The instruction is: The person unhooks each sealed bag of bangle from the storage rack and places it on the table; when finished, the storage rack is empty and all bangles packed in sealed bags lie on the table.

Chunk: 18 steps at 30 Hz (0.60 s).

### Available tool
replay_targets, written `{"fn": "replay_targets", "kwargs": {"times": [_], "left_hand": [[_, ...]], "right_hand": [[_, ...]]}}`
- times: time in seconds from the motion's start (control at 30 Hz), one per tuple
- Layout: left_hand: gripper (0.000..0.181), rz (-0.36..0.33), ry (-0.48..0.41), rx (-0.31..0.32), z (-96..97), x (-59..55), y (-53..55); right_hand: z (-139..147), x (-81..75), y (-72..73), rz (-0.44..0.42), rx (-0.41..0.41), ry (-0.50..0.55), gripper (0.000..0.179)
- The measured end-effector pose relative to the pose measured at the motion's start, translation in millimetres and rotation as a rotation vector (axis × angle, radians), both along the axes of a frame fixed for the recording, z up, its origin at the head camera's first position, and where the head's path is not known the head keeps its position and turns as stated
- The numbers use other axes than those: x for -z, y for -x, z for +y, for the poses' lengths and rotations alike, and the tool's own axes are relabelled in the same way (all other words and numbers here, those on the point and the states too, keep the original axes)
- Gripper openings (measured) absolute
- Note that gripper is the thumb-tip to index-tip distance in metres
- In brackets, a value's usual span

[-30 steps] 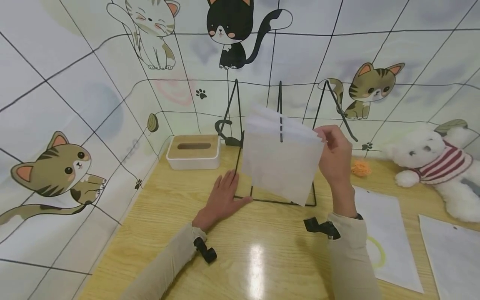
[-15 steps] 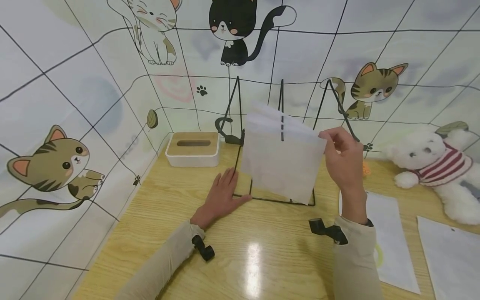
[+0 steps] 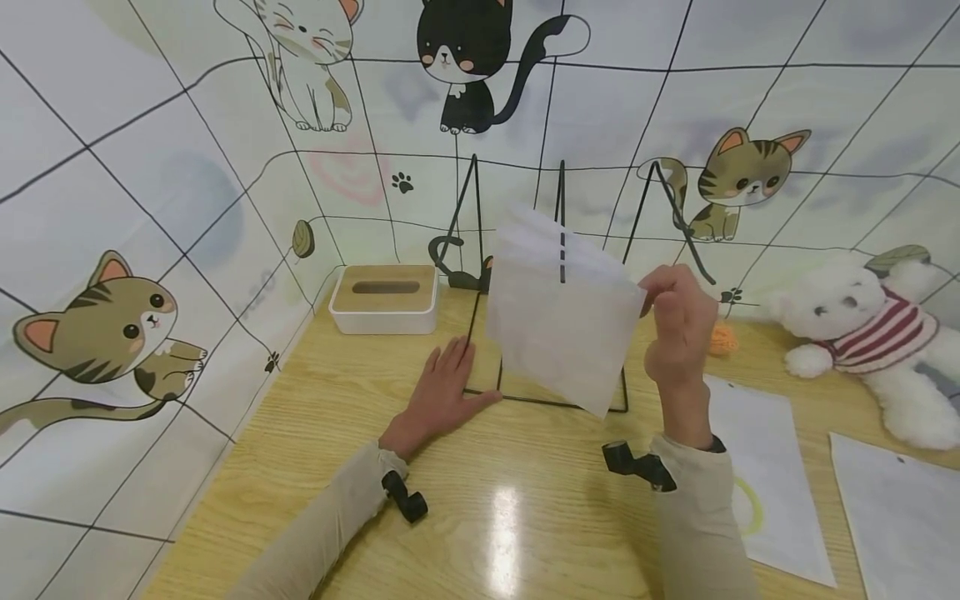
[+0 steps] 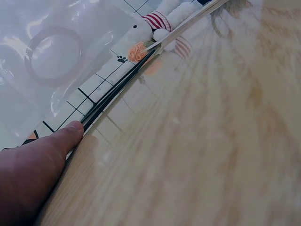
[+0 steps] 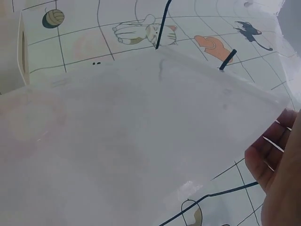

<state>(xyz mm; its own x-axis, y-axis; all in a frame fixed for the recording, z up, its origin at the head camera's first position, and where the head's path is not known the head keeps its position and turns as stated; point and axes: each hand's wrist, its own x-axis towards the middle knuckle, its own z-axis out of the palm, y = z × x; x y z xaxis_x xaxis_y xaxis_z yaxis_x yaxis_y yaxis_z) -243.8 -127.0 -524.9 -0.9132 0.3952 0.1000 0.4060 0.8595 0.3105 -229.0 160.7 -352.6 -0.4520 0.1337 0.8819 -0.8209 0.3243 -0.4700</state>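
Observation:
Several thin, translucent white plastic sheets, flat and bag-like, hang on the middle prong of a black wire rack. The prong shows through them as a dashed dark line. At their upper right corner, my right hand pinches the edge between thumb and fingers. In the right wrist view the sheet fills most of the picture, its corner at the fingers. My left hand rests flat beside the rack's base, fingers spread, the thumb right at the base wire.
A white tissue box with a wooden lid stands left of the rack. To the right lie a white sheet with a yellow ring, another white sheet, an orange yarn bundle and a white plush bear. Cat-printed walls stand close behind.
My right hand shifted right, then came back left and turned at the wrist. The front sheet's lower corner swung slightly left. My left hand stayed in place.

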Motion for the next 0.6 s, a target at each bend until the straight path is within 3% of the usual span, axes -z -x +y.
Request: {"fn": "replay_targets", "kwargs": {"times": [0.1,0.3,0.6], "left_hand": [[0.100,0.006,0.006,-0.001,0.1,0.7,-0.1],[0.100,0.011,0.007,-0.002,0.2,1.5,0.6],[0.101,-0.005,0.029,-0.006,0.5,2.0,1.3]], "right_hand": [[-4.6,-2.3,-2.1,0.012,0.034,-0.018,0.071],[-7.2,-7.8,-7.3,-0.022,0.117,-0.054,0.031],[-1.8,-8.0,-4.9,-0.024,0.108,-0.107,0.035]]}}
